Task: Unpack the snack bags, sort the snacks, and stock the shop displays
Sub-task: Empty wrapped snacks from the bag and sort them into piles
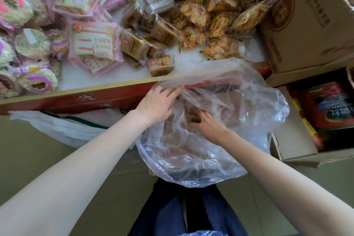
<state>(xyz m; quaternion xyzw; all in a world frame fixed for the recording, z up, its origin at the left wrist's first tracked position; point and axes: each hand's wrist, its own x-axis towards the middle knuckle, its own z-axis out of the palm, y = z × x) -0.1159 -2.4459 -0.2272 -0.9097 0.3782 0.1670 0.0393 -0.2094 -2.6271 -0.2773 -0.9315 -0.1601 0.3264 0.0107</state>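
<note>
Hands work a clear plastic bag (220, 124) hanging just below the near edge of the display table (76, 92). Left hand (159, 103) pinches the bag's rim, fingers together on the film. Right hand (206, 122) is inside the bag, fingers curled around a brown snack packet (193, 114). Brown bread packets (151, 42) lie mid-table; 1 cardboard box (310, 25) stands at the right edge.

Bright soft daylight, glare top right; motion blur, wide-angle bending at edges.
</note>
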